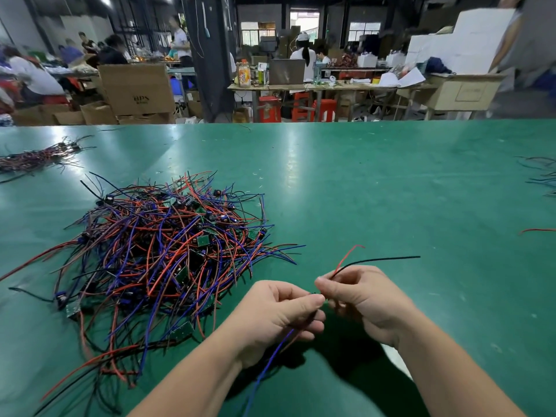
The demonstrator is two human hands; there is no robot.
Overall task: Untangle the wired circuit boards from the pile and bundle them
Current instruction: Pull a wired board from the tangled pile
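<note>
Both hands are up over the near edge of the green counter, working one wire set. The left hand has its grip clamped on a blue wire that trails down toward the near edge. The right hand, close beside it, has its grip pinched tight on a red wire and a black wire, both fanning out to the right. The tangled pile of wired circuit boards sits on the counter's left half. A bundle lies by the far left edge.
</note>
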